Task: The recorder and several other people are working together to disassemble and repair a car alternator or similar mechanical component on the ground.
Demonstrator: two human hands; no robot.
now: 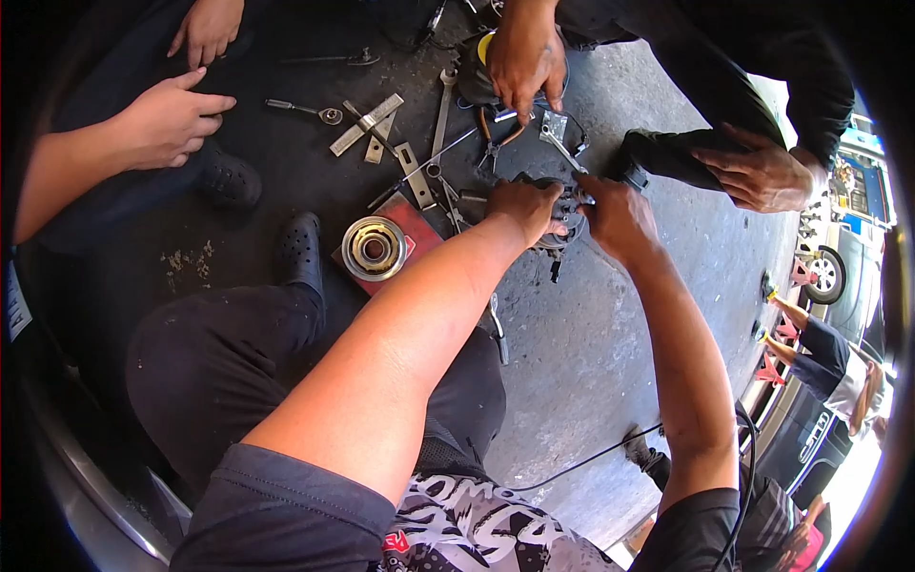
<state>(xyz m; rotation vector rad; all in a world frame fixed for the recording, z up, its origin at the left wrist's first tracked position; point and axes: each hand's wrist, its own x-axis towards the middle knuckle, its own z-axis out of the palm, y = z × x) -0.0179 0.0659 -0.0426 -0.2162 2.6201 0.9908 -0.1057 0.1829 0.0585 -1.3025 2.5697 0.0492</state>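
Note:
My left hand (524, 212) is closed round the near side of a dark, round metal machine part (562, 232) on the floor. From the other side my right hand (620, 217) reaches in, its fingers bent at the part's top. A chrome wrench (564, 151) runs from its ring end back to my right fingertips, which look closed on it. My fingers hide much of the machine part. Left of my forearm, a shiny grooved pulley (374, 250) lies on a red flat box (419, 234). Beyond the part are orange-handled pliers (496, 143).
Another person's hand (526, 67) reaches down near the pliers; their other hand (762, 172) hangs at right. A third person's hands (176, 119) are at left. Flat metal bars (367, 124), a ratchet (310, 110) and a long spanner (444, 110) lie on the floor. A handled tool (498, 329) lies near my knee.

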